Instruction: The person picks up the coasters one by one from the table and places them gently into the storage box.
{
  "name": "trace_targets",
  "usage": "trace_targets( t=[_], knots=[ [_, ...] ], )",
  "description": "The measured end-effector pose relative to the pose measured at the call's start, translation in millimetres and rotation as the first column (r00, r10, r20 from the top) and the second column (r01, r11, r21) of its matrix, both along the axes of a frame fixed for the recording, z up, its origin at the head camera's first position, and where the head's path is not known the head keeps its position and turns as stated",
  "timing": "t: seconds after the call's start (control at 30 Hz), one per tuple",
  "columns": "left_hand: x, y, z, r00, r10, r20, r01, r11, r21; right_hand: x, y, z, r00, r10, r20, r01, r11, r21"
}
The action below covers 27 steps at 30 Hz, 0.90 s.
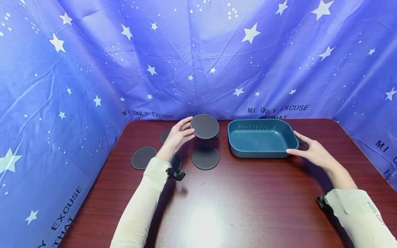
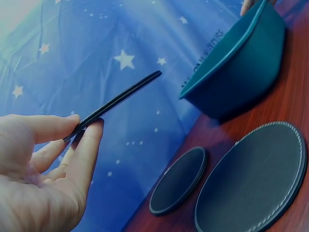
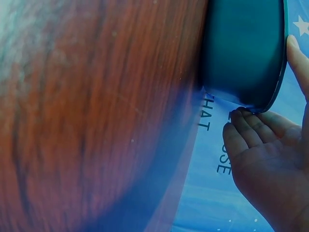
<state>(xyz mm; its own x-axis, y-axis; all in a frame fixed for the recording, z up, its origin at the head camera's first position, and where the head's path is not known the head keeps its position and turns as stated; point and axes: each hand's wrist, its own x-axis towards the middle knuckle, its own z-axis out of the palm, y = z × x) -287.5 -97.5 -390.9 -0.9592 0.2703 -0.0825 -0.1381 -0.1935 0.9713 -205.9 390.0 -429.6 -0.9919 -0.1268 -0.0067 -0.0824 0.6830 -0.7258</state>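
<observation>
One round black coaster (image 1: 204, 126), leather-look, pale stitching at the edge: raised above a dark reddish-brown wood-grain table (image 1: 235, 199), its rim pinched between thumb and fingers of the left hand (image 1: 178, 136). Single or doubled: cannot tell.

One dark teal rectangular tray (image 1: 263, 153), plastic-looking, deep-walled, corners rounded: standing on the table, to the right of the raised coaster and apart from it. Long axis runs left to right; the left end faces the coaster, a short sideways gap between.

One right hand (image 1: 316, 153), nearer to the tray than the left and touching it: at the right end, fingers extended against the outer wall, thumb at the rim's near corner.

Five further round black coasters, on the table: one in front of the raised coaster (image 1: 205, 157), one partly hidden beneath it (image 1: 214, 138), three around the left forearm (image 1: 144, 158) (image 1: 165, 136) (image 1: 176, 161).
</observation>
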Motion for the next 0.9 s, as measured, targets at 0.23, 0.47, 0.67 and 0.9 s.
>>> trace_targets(
  t=[0.23, 0.47, 0.67, 0.9],
  knots=[
    [-1.0, 21.3, -1.8, 0.999, -0.033, -0.004, 0.033, 0.999, 0.02, 0.0, -0.8, 1.6, 1.0, -0.006, 0.003, 0.006, 1.0, 0.004],
    [-0.7, 41.3, -1.7, 0.998, -0.057, -0.007, 0.057, 0.998, 0.012, 1.7, 0.0, 1.8, 1.0, -0.005, -0.017, 0.005, 1.0, 0.001],
    [-1.5, 57.3, -2.4, 0.997, -0.083, -0.008, 0.083, 0.996, 0.035, 1.7, 0.7, 1.4, 1.0, 0.0, -0.015, 0.0, 1.0, -0.007],
    [-0.8, 71.2, -3.4, 0.995, -0.104, -0.004, 0.104, 0.994, 0.022, 1.4, 0.8, -0.4, 1.0, -0.007, -0.003, 0.007, 1.0, 0.005]
  ],
)
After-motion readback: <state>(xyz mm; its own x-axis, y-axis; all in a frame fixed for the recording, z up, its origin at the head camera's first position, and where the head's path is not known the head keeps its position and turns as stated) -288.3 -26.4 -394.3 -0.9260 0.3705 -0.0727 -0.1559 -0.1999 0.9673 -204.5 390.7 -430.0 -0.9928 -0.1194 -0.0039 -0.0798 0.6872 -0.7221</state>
